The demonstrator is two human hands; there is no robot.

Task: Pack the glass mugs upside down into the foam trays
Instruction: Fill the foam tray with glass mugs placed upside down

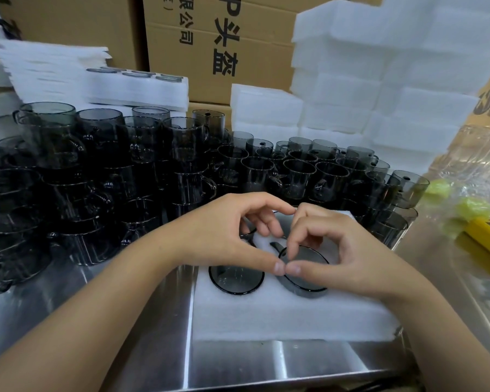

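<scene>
Steel table carries the foam tray. Its near-right mug sits base-up, tilted and half-seated. The right hand is nearer, fingers pinching the left rim; the left hand curls alongside, grip unclear.

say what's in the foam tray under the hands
The foam tray holds a left mug and a right mug, base-up, nearest. The left hand and right hand cover the far pockets; only a dark edge shows.
</scene>
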